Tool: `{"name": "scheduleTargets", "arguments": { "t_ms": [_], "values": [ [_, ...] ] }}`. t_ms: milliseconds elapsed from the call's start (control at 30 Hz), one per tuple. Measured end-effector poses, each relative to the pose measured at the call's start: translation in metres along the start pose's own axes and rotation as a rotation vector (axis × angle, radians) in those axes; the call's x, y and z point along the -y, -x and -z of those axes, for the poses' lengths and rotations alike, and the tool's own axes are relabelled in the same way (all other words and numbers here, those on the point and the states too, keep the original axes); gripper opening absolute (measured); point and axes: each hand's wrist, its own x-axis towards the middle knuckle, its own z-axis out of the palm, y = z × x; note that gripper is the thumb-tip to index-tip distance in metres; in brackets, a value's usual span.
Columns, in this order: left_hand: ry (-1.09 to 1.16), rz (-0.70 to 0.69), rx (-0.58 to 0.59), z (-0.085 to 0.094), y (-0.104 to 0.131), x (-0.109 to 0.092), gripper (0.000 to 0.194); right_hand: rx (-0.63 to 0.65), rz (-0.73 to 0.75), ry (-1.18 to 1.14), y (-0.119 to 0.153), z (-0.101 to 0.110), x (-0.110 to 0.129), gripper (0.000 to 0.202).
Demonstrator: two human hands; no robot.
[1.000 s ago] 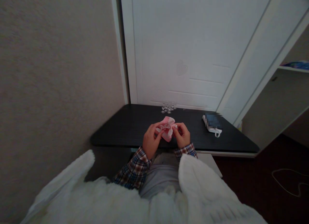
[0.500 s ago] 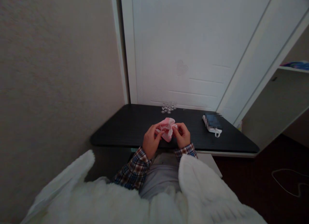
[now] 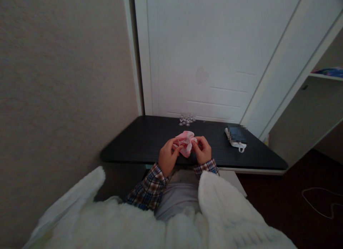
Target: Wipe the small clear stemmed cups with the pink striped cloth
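1 L hand [image 3: 167, 157], 1 R hand [image 3: 203, 151]: fingers near-shut on pink cloth [image 3: 185, 135] w/ clear pc. [image 3: 184, 142], long axis ~L–R, heading unclear.

Probably a home room: heart-patterned white door [image 3: 200, 55], textured wall [image 3: 66, 63], shelf [image 3: 328, 76].

Pink cloth [image 3: 185, 135], black tabletop [image 3: 134, 138], brown-and-blue plaid sleeves [image 3: 154, 181]

Pale closet door [image 3: 200, 38], grey wall [image 3: 66, 70], black tabletop [image 3: 134, 138]; the dark floor [image 3: 302, 184] looks reddish.
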Motion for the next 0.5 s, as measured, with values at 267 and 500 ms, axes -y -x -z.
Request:
{"name": "scheduleTargets", "arguments": {
  "t_ms": [267, 500],
  "values": [
    [0.016, 0.008, 0.022, 0.0007, 0.0005, -0.0003, 0.027, 0.007, -0.001, 0.013, -0.0005, 0.0005, 0.0025, 0.018],
    [0.005, 0.010, 0.040, 0.0008, 0.0002, -0.0003, 0.025, 0.006, 0.002, 0.005, -0.0006, 0.0004, 0.0004, 0.018]
  ]
}}
